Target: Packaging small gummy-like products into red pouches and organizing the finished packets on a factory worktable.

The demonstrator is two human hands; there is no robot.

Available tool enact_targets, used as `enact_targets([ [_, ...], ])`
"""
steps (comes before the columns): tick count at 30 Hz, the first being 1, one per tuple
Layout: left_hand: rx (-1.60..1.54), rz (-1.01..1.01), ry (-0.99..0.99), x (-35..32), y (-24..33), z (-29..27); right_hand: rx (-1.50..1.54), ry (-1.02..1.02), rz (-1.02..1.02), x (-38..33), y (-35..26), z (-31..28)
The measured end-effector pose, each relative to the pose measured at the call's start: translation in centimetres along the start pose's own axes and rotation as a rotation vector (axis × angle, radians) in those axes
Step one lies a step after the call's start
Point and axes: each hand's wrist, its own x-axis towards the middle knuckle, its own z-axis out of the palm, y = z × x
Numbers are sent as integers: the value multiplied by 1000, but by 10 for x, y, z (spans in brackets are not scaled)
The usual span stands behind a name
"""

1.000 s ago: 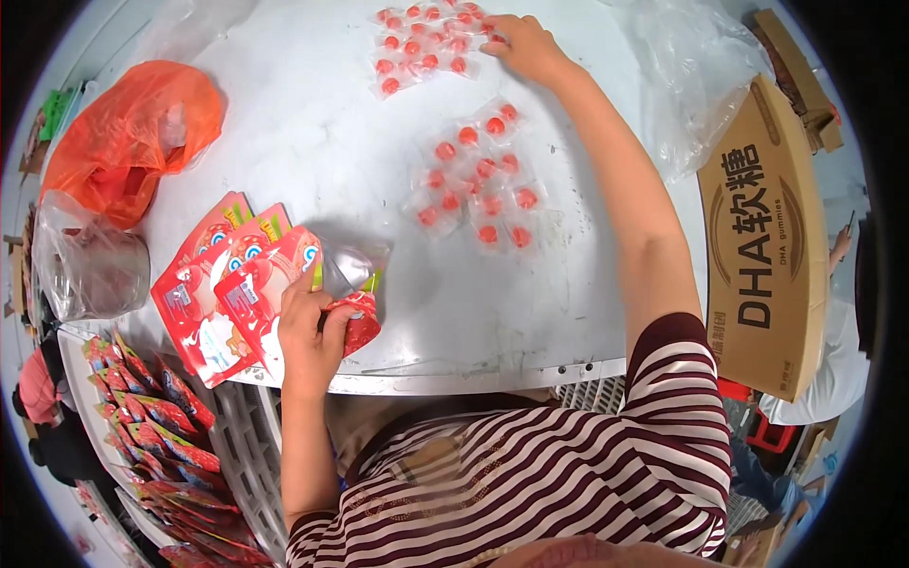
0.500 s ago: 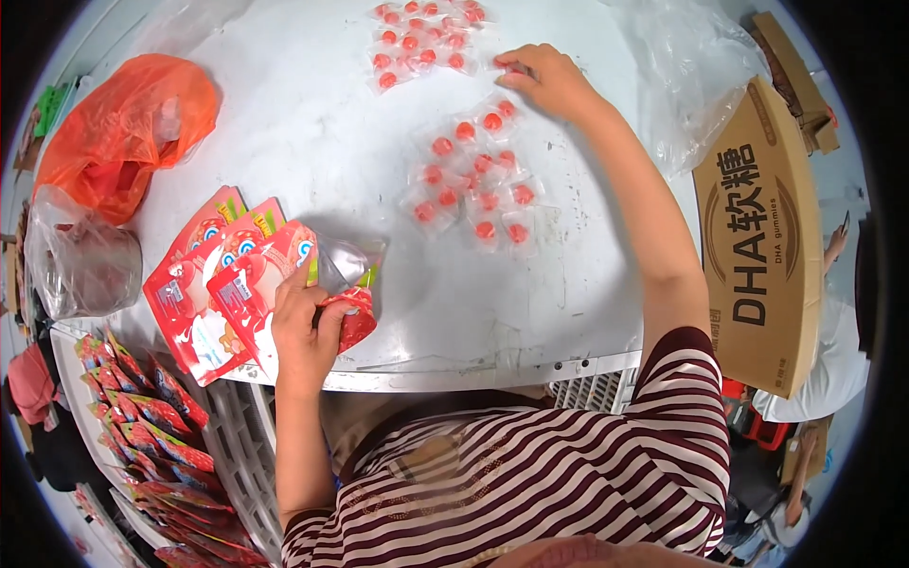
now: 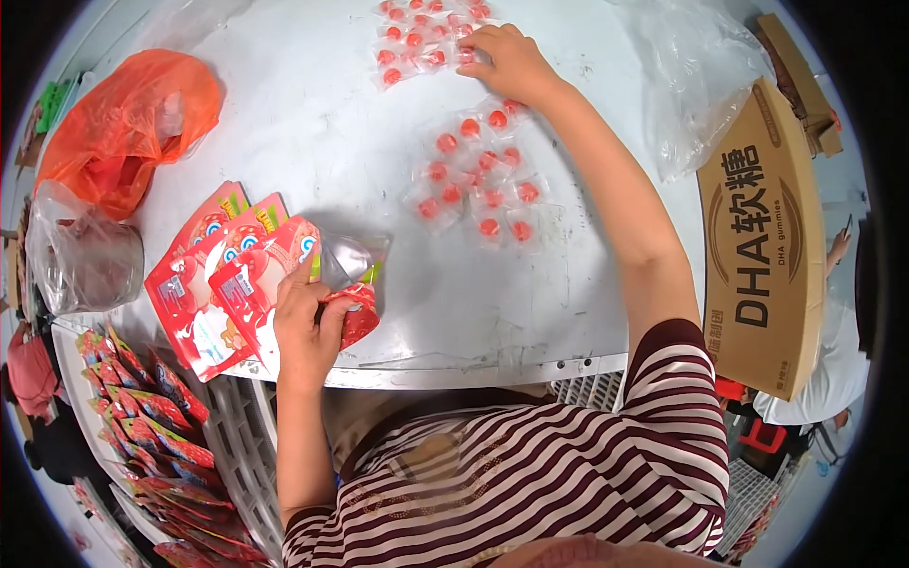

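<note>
My left hand (image 3: 308, 322) grips a red foil pouch (image 3: 254, 282) by its near side. The pouch's mouth gapes to the right and shows a silver lining. More red pouches (image 3: 187, 312) lie fanned under it to the left. At the far side of the table, my right hand (image 3: 511, 64) has its thumb and fingers apart at the right edge of a group of clear-wrapped red candies (image 3: 414, 40). One candy shows between the fingertips; I cannot tell if they touch it. A second group of wrapped red candies (image 3: 488, 161) lies nearer, below my right forearm.
An orange plastic bag (image 3: 133, 123) and a clear bag-covered container (image 3: 90, 265) stand on the left. A crate of upright filled pouches (image 3: 151, 426) is at lower left. On the right are a cardboard box (image 3: 757, 246) and clear plastic film (image 3: 696, 95).
My right hand has moved left and slightly away from me, up to the far candy group, its fingers spreading. My left hand still holds the pouch in about the same place.
</note>
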Motion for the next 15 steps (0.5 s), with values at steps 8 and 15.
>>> enact_targets([
  [8, 11, 67, 9, 2, 1, 0, 178, -108, -17, -30, 3, -17],
  [15, 9, 25, 13, -2, 0, 0, 407, -150, -8, -73, -14, -28],
])
